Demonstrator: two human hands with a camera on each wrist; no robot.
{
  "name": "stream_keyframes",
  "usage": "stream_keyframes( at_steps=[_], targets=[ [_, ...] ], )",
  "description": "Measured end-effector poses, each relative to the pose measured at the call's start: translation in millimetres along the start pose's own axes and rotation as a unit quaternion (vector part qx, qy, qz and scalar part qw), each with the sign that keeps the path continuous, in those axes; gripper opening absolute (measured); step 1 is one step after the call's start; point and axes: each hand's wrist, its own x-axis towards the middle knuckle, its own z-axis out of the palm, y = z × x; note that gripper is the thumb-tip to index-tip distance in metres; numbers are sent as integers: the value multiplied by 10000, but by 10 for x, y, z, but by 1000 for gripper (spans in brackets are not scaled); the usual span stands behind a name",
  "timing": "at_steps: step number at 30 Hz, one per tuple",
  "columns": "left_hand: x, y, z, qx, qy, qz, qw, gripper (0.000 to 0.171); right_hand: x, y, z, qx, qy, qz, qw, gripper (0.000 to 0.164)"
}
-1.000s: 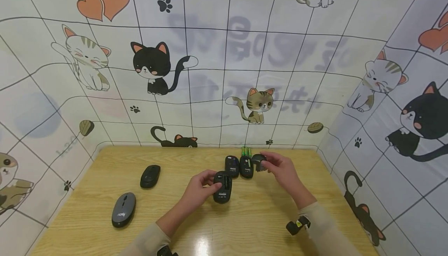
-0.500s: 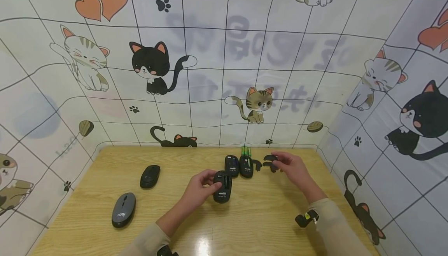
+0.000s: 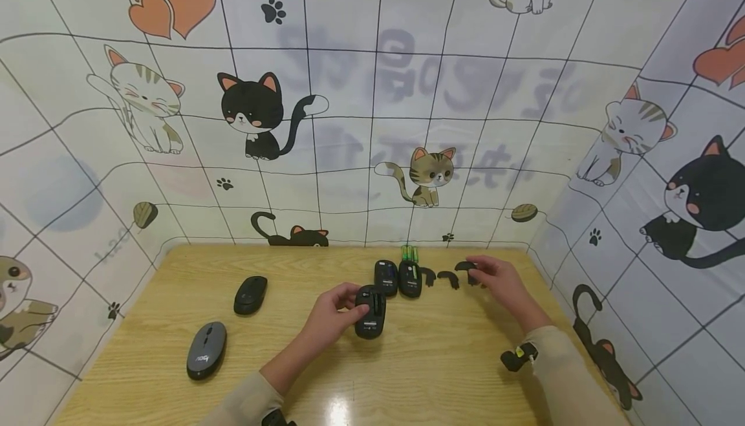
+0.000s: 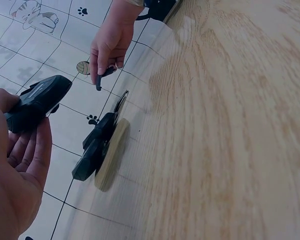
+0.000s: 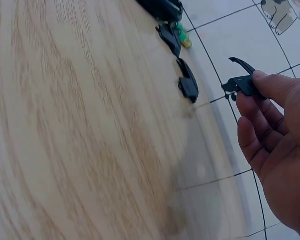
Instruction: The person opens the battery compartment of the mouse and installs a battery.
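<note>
My left hand point(image 3: 334, 313) grips a black computer mouse point(image 3: 370, 324) with its underside up and the long battery slot uncovered. In the left wrist view, this mouse point(image 4: 40, 102) is raised above the table. Over the back right, my right hand point(image 3: 502, 282) pinches a small black battery cover point(image 3: 465, 266) between thumb and fingers; the right wrist view shows the cover's point(image 5: 248, 86) curved edge and tab. Two similar covers point(image 3: 448, 276) lie in a row to its left. Beside them two more mice point(image 3: 387, 277) lie belly up, and green batteries point(image 3: 410, 253) sit just behind the right one.
On the left of the wooden table point(image 3: 279, 374), a black mouse point(image 3: 250, 295) and a grey mouse point(image 3: 207, 350) stand right side up. A cloth wall point(image 3: 349, 90) printed with cats and grid lines rises along the back and sides of the table.
My right hand has moved right, leaving first one and then another battery cover on the table, with one cover in its fingers. My left hand keeps the mouse in place.
</note>
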Motion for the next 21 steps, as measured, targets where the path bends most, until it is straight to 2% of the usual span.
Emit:
stream_keyframes(
  at_steps=[9,14,21],
  targets=[
    [-3,-7,2,-27,11,-61,10000,31,30,108,-2,-302,-136,394,9987,40],
    [-17,12,-1,-30,28,-88,10000,32,63,177,12,-414,-115,426,9982,39],
    [-21,25,-7,-26,32,-99,9999,32,96,224,18,-654,-120,251,9975,33]
  ],
)
